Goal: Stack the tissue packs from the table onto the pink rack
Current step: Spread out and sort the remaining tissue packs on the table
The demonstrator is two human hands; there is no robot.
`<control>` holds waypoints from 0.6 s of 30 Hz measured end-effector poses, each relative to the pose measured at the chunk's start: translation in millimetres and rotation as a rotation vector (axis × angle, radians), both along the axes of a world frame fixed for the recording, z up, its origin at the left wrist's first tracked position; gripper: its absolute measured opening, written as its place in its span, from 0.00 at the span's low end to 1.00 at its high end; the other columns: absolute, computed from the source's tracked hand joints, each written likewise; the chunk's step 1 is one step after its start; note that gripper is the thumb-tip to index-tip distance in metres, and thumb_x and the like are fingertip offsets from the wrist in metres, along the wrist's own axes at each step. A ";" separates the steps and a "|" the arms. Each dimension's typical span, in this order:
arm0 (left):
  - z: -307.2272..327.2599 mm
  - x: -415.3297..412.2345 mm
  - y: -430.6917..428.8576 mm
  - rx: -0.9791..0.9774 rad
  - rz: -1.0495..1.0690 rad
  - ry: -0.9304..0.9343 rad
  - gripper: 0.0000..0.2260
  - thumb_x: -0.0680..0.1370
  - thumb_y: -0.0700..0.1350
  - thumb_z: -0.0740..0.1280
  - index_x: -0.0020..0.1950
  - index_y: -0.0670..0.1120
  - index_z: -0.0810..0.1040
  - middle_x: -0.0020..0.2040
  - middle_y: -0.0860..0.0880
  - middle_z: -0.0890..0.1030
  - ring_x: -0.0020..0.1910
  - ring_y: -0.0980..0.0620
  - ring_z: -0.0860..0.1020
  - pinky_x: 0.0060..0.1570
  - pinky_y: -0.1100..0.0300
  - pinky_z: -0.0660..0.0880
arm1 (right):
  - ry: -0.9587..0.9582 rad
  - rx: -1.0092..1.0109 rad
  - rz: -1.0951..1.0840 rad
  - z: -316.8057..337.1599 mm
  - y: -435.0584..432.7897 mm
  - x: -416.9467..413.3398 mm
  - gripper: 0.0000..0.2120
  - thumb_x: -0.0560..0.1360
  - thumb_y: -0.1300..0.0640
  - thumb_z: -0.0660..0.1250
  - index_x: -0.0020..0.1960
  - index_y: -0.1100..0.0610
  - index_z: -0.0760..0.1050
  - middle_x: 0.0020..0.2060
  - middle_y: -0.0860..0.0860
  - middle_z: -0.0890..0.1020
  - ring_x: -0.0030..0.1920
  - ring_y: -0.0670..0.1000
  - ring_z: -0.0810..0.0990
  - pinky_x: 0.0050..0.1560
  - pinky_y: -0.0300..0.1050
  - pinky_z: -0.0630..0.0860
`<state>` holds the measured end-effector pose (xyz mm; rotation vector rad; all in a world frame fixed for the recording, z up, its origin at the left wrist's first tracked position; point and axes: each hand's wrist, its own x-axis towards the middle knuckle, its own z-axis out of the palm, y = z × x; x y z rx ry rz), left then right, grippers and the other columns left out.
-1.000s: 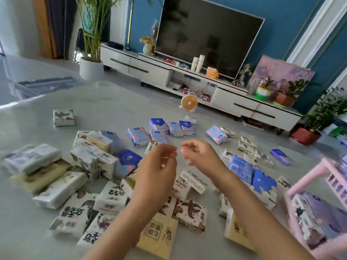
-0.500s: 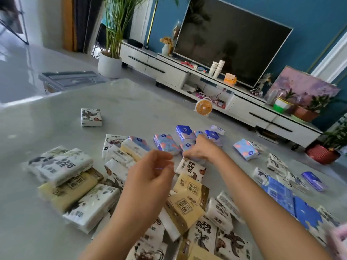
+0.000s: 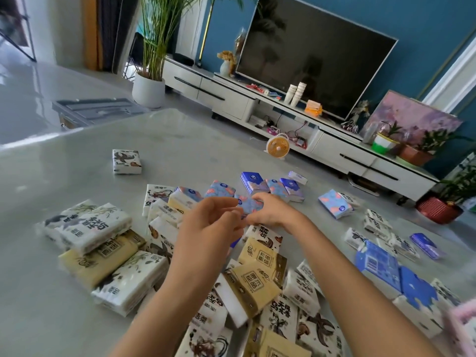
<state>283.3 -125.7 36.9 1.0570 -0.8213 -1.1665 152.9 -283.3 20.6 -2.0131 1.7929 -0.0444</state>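
Blue floral pack (image 3: 249, 204): it sits between our two hands, over the far row of blue packs near the middle of the table (image 3: 77, 176). We cannot tell if it is clear of the surface.
Right hand (image 3: 270, 211): fingers curled round the pack's far end. Half a second ago it was only reaching into that row.
Left hand (image 3: 210, 228): it has closed in from its hover. Its fingertips meet the pack's near end, but we cannot tell whether they pinch it.
Pink rack (image 3: 463, 320): only a blurred corner shows at the lower right edge, well apart from the pack. Our view has swung away from it.
Remaining: tan packs (image 3: 253, 282) and white printed packs (image 3: 95, 225) lie loose beneath our arms.
Meaning: we judge one pack secured, with the carry to the rack next.
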 end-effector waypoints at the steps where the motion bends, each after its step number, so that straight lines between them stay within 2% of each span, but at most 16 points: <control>1: 0.7 -0.2 0.2 -0.001 -0.001 -0.001 0.08 0.76 0.37 0.63 0.51 0.46 0.78 0.45 0.50 0.83 0.44 0.55 0.82 0.45 0.64 0.79 | 0.020 0.003 0.000 -1.3 -1.2 0.2 0.34 0.67 0.50 0.73 0.69 0.53 0.64 0.65 0.55 0.68 0.60 0.55 0.72 0.58 0.52 0.74; 3: 1.6 -0.4 -0.1 0.001 0.003 -0.002 0.08 0.76 0.37 0.63 0.52 0.46 0.78 0.46 0.50 0.83 0.44 0.56 0.82 0.44 0.64 0.79 | 0.051 -0.041 -0.002 0.3 -3.7 -2.2 0.31 0.65 0.48 0.74 0.64 0.54 0.67 0.64 0.56 0.69 0.61 0.55 0.72 0.58 0.53 0.74; 4: 1.3 -0.5 -1.1 0.003 0.015 0.000 0.08 0.77 0.38 0.63 0.53 0.46 0.77 0.47 0.50 0.83 0.45 0.56 0.82 0.44 0.64 0.78 | 0.022 -0.104 -0.016 4.4 -2.3 -3.6 0.28 0.64 0.48 0.74 0.60 0.55 0.69 0.60 0.55 0.72 0.57 0.53 0.73 0.55 0.51 0.75; 6: 1.3 -0.6 -3.2 0.009 0.040 0.027 0.11 0.77 0.43 0.64 0.59 0.47 0.74 0.49 0.50 0.81 0.47 0.54 0.81 0.47 0.61 0.78 | -0.191 -0.204 -0.045 22.0 14.4 -1.6 0.25 0.64 0.47 0.75 0.54 0.55 0.70 0.52 0.51 0.77 0.50 0.49 0.76 0.47 0.44 0.76; 8: 1.8 -2.3 -3.9 0.009 0.051 0.027 0.18 0.75 0.50 0.65 0.64 0.49 0.70 0.50 0.51 0.81 0.49 0.53 0.80 0.52 0.55 0.77 | -0.419 -0.213 0.073 45.1 50.2 9.6 0.25 0.63 0.45 0.75 0.53 0.54 0.71 0.47 0.47 0.80 0.46 0.45 0.79 0.45 0.41 0.78; 9: 3.6 -3.2 -2.7 0.011 0.052 0.018 0.17 0.75 0.52 0.65 0.62 0.49 0.72 0.49 0.52 0.81 0.49 0.53 0.80 0.53 0.53 0.77 | -0.465 -0.199 0.176 54.7 69.6 15.0 0.24 0.63 0.46 0.75 0.53 0.52 0.72 0.45 0.46 0.80 0.44 0.43 0.80 0.43 0.39 0.78; 11: 5.8 -3.2 -0.3 0.001 0.075 0.080 0.09 0.75 0.49 0.65 0.53 0.49 0.77 0.44 0.51 0.84 0.45 0.53 0.82 0.51 0.51 0.77 | -0.418 -0.135 0.369 70.9 100.0 22.8 0.22 0.63 0.48 0.75 0.52 0.49 0.71 0.44 0.44 0.80 0.42 0.39 0.79 0.41 0.34 0.77; 13: 6.4 0.3 1.0 0.010 0.098 0.208 0.05 0.76 0.46 0.63 0.49 0.50 0.77 0.42 0.50 0.85 0.43 0.52 0.83 0.46 0.51 0.79 | -0.335 -0.003 0.470 86.8 103.9 20.9 0.24 0.62 0.50 0.77 0.55 0.47 0.72 0.48 0.41 0.79 0.47 0.36 0.78 0.48 0.32 0.75; 14: 7.4 3.3 1.1 0.023 0.102 0.272 0.05 0.77 0.45 0.62 0.49 0.49 0.77 0.43 0.49 0.85 0.43 0.51 0.83 0.42 0.52 0.79 | -0.365 0.041 0.464 91.7 95.7 19.2 0.24 0.63 0.51 0.77 0.56 0.47 0.73 0.51 0.42 0.79 0.50 0.38 0.78 0.52 0.33 0.75; 15: 6.4 6.6 1.0 0.029 0.113 0.318 0.05 0.77 0.45 0.62 0.49 0.49 0.77 0.43 0.49 0.85 0.42 0.51 0.83 0.39 0.54 0.79 | -0.437 0.013 0.401 92.0 81.8 19.1 0.21 0.64 0.53 0.76 0.55 0.48 0.75 0.52 0.44 0.80 0.53 0.41 0.78 0.54 0.36 0.75; 16: 6.9 9.5 1.2 0.037 0.132 0.342 0.04 0.78 0.44 0.62 0.48 0.48 0.76 0.42 0.49 0.85 0.40 0.51 0.84 0.38 0.55 0.78 | -0.463 -0.101 0.308 83.9 60.2 18.5 0.19 0.67 0.55 0.75 0.56 0.50 0.74 0.54 0.47 0.79 0.55 0.45 0.77 0.54 0.39 0.76; 17: 6.6 12.3 0.2 0.043 0.140 0.343 0.04 0.78 0.43 0.62 0.48 0.48 0.76 0.41 0.49 0.85 0.38 0.51 0.84 0.37 0.56 0.77 | -0.381 -0.244 0.243 72.0 39.0 22.2 0.20 0.69 0.57 0.73 0.59 0.52 0.72 0.57 0.50 0.77 0.58 0.48 0.74 0.56 0.43 0.75; 18: 5.7 13.8 1.1 0.055 0.133 0.334 0.04 0.78 0.41 0.62 0.48 0.47 0.76 0.41 0.48 0.85 0.37 0.50 0.84 0.37 0.56 0.76 | -0.234 -0.315 0.242 55.8 21.5 28.6 0.25 0.71 0.57 0.71 0.66 0.53 0.68 0.62 0.52 0.73 0.62 0.51 0.71 0.60 0.47 0.73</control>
